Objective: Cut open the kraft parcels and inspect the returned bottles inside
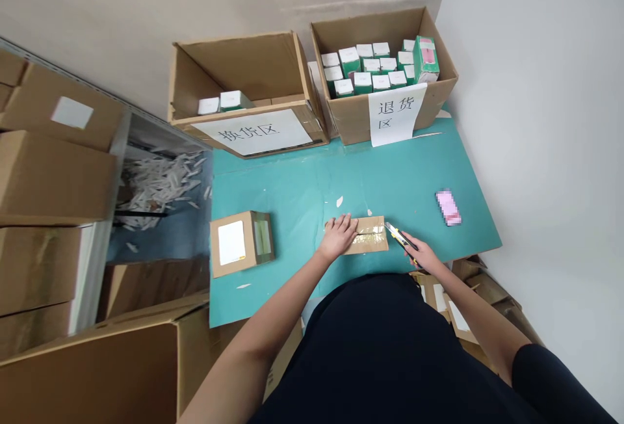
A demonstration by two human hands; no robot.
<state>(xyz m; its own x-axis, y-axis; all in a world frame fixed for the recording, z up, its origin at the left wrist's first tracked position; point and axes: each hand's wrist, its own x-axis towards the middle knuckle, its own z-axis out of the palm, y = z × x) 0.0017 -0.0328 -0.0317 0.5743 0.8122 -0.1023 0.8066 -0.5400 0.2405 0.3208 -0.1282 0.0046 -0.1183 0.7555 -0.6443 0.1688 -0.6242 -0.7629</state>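
Note:
My left hand is laid over the left end of a small brown cardboard box, holding it on the teal tabletop. Shiny clear tape runs along the box's top, with a dark seam line through it. In my right hand is a black and yellow utility knife, its blade pointing to the upper left. The blade tip is close to the box's right end; whether it touches cannot be made out. Much of the box's left end is covered by my left hand.
On the teal table stand a taped carton at left and a pink, blurred phone-like item at right. Two large labelled cartons, left and right, hold green-white boxes. An open carton is lower left; stacked cartons stand beyond.

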